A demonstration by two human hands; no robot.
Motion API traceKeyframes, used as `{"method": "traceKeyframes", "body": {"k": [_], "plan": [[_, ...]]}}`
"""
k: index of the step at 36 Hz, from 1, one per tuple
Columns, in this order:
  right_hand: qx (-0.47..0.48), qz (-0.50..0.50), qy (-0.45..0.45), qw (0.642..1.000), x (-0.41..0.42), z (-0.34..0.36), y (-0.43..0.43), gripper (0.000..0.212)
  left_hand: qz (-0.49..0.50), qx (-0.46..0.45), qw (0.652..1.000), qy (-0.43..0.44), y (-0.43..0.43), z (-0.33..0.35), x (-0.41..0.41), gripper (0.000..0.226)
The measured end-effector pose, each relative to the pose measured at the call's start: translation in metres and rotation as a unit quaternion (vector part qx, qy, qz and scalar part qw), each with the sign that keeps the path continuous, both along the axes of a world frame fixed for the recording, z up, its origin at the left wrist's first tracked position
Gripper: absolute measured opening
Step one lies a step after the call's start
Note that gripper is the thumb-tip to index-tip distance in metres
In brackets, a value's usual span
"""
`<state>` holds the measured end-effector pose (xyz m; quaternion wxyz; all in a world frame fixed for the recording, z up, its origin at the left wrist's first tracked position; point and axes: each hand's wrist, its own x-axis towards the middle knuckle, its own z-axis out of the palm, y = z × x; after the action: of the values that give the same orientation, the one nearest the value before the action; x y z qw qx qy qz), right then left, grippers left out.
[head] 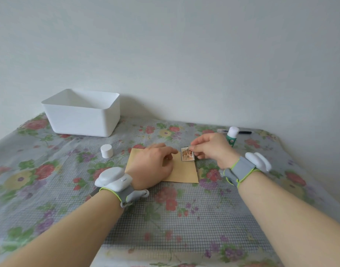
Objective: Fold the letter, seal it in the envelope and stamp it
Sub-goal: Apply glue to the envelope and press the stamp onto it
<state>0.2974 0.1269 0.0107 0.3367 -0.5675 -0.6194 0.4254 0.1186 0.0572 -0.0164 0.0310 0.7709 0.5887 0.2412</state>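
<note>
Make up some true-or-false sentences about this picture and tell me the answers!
1. The right hand pinches the stamp. True.
2. The left hand holds scissors. False: it rests on the envelope.
3. The white cap stands left of the envelope. True.
4. The white box sits on top of the envelope. False: it stands at the back left, apart from the envelope.
5. The stamp is at the envelope's far right corner. True.
</note>
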Motion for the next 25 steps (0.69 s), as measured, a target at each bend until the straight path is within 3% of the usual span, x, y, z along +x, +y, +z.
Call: {"method": "traceKeyframes", "body": {"k": [25], "plan": [[0.043, -0.032, -0.063, 0.997, -0.0032, -0.008, -0.0036, 0.01, -0.041, -0.044, 0.998, 0.034, 0.0012, -0.0041, 0.0026, 0.04]]}}
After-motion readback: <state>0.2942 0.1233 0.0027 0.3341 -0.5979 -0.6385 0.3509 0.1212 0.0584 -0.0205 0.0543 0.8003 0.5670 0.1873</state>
